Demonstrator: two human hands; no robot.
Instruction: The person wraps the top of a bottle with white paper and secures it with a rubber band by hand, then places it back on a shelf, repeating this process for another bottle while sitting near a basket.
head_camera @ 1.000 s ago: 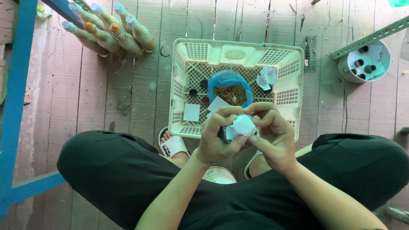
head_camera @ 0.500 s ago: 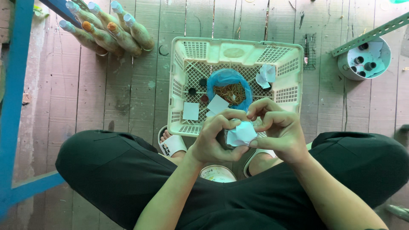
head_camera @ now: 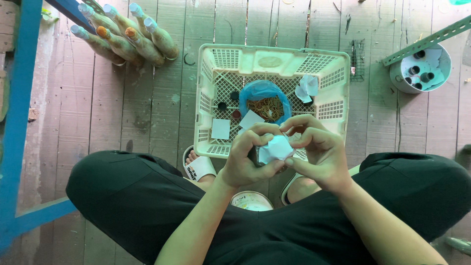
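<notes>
The person sits cross-legged on a wooden plank floor [head_camera: 122,113], and both hands meet over the near edge of a cream plastic basket [head_camera: 272,61]. The left hand [head_camera: 248,157] wraps its grip around a small dark object [head_camera: 254,156] — mostly hidden, so its kind cannot be told — while the fingers press a white paper square [head_camera: 276,147] against it. The right hand [head_camera: 316,152] closes on the same paper from the right, thumb and fingertips pinching its edge; both grips are pressed together on the paper, not spread.

Inside the basket lies a blue plastic bag [head_camera: 265,93] holding a tangle of brownish strands, with loose white paper squares [head_camera: 221,129] on the mesh bottom near the left wall and a crumpled white paper [head_camera: 307,87] toward the far right wall. A few small dark caps [head_camera: 234,95] lie just left of the bag.

To the far left on the floor rests a bundle of bottles [head_camera: 130,37] with pale and orange tops, beside a blue metal frame [head_camera: 19,98]. At the far right stands a round white tub [head_camera: 422,71] with dark cylinders in it — well apart from the hands.
</notes>
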